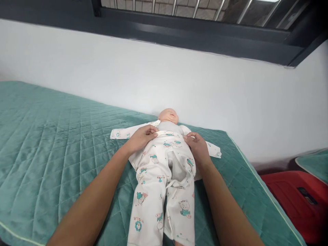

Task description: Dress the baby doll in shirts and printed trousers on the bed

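Observation:
A baby doll (169, 115) lies on its back with its head toward the wall. White printed baby pants (155, 171) cover its legs and reach up over its belly, with a gap between the legs showing grey cloth. Pinching the waistband on the left side is my left hand (144, 136), fingers closed. At the waistband's other end my right hand (197, 145) also pinches the cloth. A matching white top (125, 132) is spread open under the doll, its sleeves stretched to both sides. Grey fabric shows on the doll's chest.
The doll lies on a green quilted cover (64, 147) set against a white wall (110, 71). Above runs a dark window frame (179, 34) with metal bars. At the right, below the cover's edge, stands a red plastic stool or chair (289, 198).

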A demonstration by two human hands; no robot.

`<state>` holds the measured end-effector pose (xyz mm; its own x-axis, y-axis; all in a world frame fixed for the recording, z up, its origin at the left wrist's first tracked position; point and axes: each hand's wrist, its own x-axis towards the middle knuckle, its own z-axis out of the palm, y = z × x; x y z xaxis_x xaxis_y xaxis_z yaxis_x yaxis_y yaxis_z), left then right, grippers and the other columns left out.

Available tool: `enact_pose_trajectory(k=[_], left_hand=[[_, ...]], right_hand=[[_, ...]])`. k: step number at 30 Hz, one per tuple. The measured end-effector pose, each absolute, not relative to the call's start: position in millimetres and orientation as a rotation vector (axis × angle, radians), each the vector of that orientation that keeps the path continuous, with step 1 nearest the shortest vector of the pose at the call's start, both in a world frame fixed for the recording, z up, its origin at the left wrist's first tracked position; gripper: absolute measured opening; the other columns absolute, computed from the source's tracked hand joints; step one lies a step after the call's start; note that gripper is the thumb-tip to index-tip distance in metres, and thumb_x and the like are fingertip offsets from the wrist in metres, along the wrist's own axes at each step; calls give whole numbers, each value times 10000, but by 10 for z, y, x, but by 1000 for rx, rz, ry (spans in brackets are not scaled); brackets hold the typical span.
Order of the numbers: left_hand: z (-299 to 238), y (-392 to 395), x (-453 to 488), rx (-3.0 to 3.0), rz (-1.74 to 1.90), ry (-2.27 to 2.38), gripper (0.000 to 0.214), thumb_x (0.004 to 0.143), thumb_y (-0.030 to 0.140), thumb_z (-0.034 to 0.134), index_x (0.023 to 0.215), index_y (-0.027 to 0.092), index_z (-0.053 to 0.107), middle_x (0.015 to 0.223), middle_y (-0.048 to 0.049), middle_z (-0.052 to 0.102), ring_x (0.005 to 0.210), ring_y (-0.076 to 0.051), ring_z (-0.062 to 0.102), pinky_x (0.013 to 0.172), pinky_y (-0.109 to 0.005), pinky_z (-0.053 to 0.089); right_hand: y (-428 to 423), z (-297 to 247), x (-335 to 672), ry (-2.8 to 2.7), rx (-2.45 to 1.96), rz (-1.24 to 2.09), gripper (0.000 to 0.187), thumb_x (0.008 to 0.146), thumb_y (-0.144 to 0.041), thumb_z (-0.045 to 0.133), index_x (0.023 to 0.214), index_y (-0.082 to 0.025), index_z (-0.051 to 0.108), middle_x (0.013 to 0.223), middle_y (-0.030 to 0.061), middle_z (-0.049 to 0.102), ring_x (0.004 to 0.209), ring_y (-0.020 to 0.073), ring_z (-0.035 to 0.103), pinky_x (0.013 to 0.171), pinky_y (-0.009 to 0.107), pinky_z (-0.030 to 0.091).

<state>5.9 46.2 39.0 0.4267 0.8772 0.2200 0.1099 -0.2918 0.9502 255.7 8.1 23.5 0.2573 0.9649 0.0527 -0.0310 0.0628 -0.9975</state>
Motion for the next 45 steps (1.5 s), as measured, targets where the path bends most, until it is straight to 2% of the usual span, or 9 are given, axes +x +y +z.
enact_pose_trajectory(k=[6, 11, 16, 20, 23, 28, 37, 41, 45], left_hand=[[329, 503, -25, 1780, 923, 919, 235, 849, 392, 563, 923, 180, 631, 954, -38, 653, 876, -169, 575, 794, -278, 437], [285, 508, -105, 1811, 853, 930, 229, 865, 380, 526, 901, 181, 634, 956, -31, 658, 879, -172, 576, 804, -287, 437], [344, 453, -178, 1736, 766, 864, 235, 829, 352, 571, 968, 173, 632, 1035, -56, 662, 943, -180, 595, 852, -301, 454], [403, 416, -258, 1672, 676, 806, 278, 779, 340, 634, 999, 171, 629, 1046, -69, 666, 947, -179, 601, 846, -293, 465], [415, 418, -292, 1666, 613, 802, 252, 760, 354, 650, 932, 171, 633, 975, -59, 670, 892, -176, 600, 795, -282, 473], [398, 435, -260, 1682, 605, 917, 233, 744, 396, 650, 840, 187, 616, 816, -19, 643, 762, -163, 576, 660, -255, 453], [308, 467, -170, 1606, 722, 1048, 171, 794, 357, 575, 775, 200, 508, 669, 39, 526, 584, -110, 456, 546, -223, 349], [169, 536, -121, 1571, 792, 1154, 185, 816, 384, 546, 784, 213, 481, 614, 56, 461, 523, -109, 401, 504, -228, 298], [120, 565, -108, 1710, 804, 1247, 168, 831, 368, 514, 771, 212, 497, 619, 41, 494, 555, -130, 437, 528, -244, 313]], right_hand=[[33, 199, 2650, -1329, -1357, 819, 264, 733, -412, 717, 867, -223, 591, 857, 16, 644, 780, 175, 577, 695, 303, 448], [-133, 230, 2688, -1377, -1308, 977, 249, 769, -370, 703, 955, -242, 599, 803, -11, 609, 730, 154, 560, 651, 280, 436], [-236, 188, 2694, -1412, -1272, 941, 262, 789, -371, 682, 995, -235, 597, 968, 23, 646, 854, 167, 592, 750, 300, 466], [-290, 143, 2678, -1353, -1358, 863, 279, 759, -412, 699, 943, -223, 610, 954, 37, 663, 842, 177, 596, 734, 305, 468], [-327, 131, 2641, -1272, -1466, 811, 288, 739, -453, 700, 876, -215, 613, 927, 49, 683, 800, 184, 595, 697, 305, 459], [-326, 102, 2688, -1304, -1570, 802, 285, 763, -492, 645, 789, -213, 593, 773, 16, 655, 697, 172, 555, 611, 288, 427], [-349, 178, 2820, -1427, -1429, 1163, 276, 787, -469, 655, 867, -215, 585, 859, 7, 657, 794, 178, 581, 716, 305, 460], [-332, 194, 2822, -1480, -1442, 1156, 276, 762, -456, 678, 817, -203, 583, 788, -7, 627, 722, 155, 543, 664, 284, 438], [-318, 177, 2808, -1531, -1456, 1073, 262, 773, -451, 646, 778, -205, 555, 736, -22, 592, 654, 133, 483, 595, 260, 397]])
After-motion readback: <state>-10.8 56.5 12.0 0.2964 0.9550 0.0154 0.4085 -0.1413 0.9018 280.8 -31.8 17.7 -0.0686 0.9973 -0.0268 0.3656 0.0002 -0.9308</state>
